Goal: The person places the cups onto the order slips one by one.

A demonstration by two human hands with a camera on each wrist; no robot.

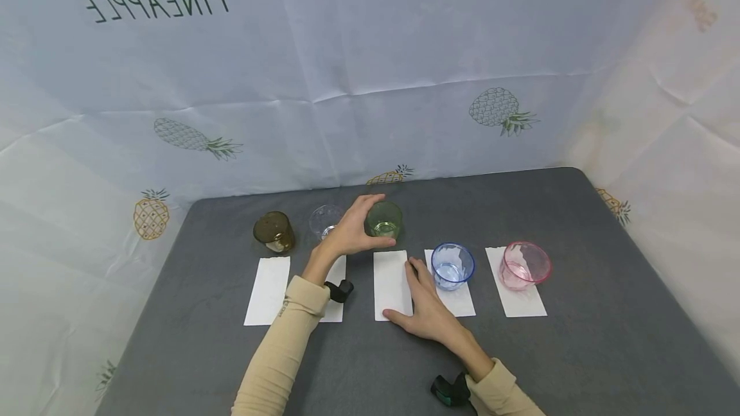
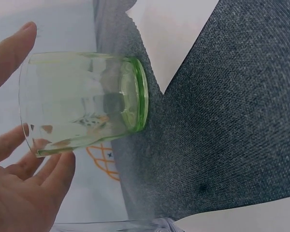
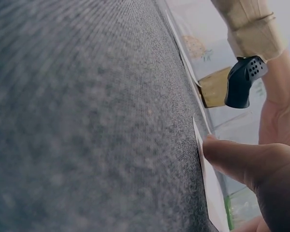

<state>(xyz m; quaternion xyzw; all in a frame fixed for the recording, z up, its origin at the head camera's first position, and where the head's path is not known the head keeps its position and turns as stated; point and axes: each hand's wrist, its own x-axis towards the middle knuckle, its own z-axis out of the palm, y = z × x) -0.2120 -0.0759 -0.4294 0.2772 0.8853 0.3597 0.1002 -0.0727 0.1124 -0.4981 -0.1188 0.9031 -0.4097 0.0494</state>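
My left hand (image 1: 352, 226) reaches round a green glass (image 1: 384, 220) that stands upright behind the middle white paper (image 1: 388, 284). In the left wrist view, the thumb is spread away from the green glass (image 2: 87, 96), while the other fingers lie at its rim; whether they touch it I cannot tell. My right hand (image 1: 429, 310) lies at the right side of the middle paper, fingers and thumb spread apart, holding nothing. In the right wrist view, its thumb (image 3: 237, 157) is at the paper's edge (image 3: 210, 186). Beside that hand, a blue glass (image 1: 453, 266) stands on another paper (image 1: 461, 303).
Right of the blue glass, a pink glass (image 1: 525, 266) stands on a paper (image 1: 528, 305). Left of my left hand are a clear glass (image 1: 324, 218) and a brown glass (image 1: 274, 232), behind two more papers. A pineapple-print cloth (image 1: 347, 50) hangs behind the grey table (image 1: 601, 339).
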